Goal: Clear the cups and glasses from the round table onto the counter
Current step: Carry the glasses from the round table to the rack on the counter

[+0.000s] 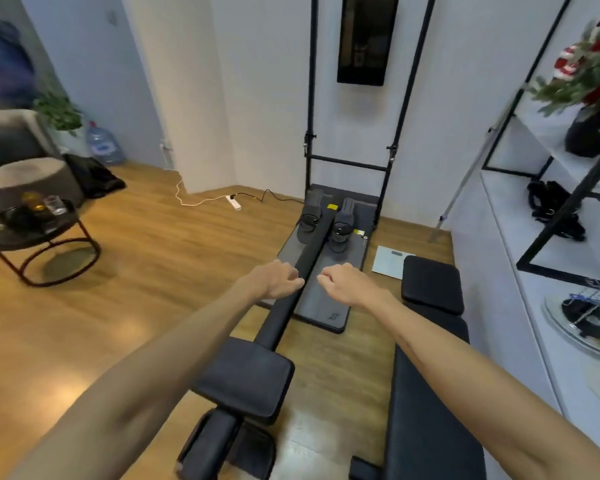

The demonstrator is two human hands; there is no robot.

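My one head camera looks forward and down past my outstretched hands [309, 282] at the floor [153, 271], wide-angled, with the round table [49, 233] far left.

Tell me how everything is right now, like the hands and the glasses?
left hand: fingers loosely curled, holding nothing
right hand: fingers loosely curled, holding nothing
clear glass: upright on the round table
amber glass: on the same table, beside the clear glass
water jug: upright on the floor
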